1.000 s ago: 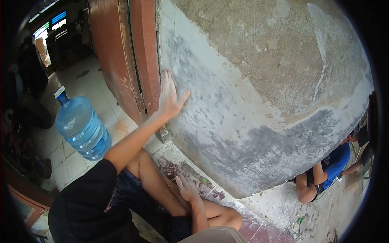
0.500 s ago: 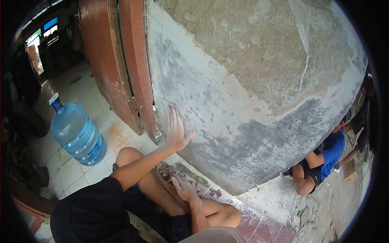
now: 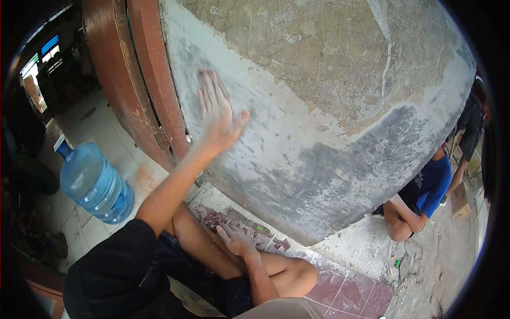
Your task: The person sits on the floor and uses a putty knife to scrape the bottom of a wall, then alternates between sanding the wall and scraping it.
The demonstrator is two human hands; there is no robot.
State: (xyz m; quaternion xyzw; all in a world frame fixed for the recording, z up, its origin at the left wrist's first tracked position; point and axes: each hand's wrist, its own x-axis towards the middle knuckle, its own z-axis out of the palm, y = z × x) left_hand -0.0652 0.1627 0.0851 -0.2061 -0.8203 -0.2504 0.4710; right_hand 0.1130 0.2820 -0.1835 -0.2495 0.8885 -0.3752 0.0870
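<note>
My left hand (image 3: 217,114) lies flat on the plastered wall (image 3: 287,133), fingers stretched upward and thumb out to the side. It is slightly blurred. A thin dark edge shows beside its fingertips; what lies under the fingers, if anything, I cannot make out. Grey, dusty smears cover the wall around it. Low over my crossed legs (image 3: 204,247), my right hand (image 3: 237,240) is open and dusty, its fingers apart and nothing visible in it.
A blue water bottle (image 3: 95,183) stands on the tiled floor at left. Red-brown door panels (image 3: 154,69) border the wall. A green-marked tool (image 3: 260,228) lies by the wall's base. Past the corner, a person in blue (image 3: 433,183) crouches, with another person (image 3: 470,127) behind.
My left hand has slid up the wall, away from its base. My right hand has barely moved. The view has shifted slightly, and the crouching person's arm sits differently.
</note>
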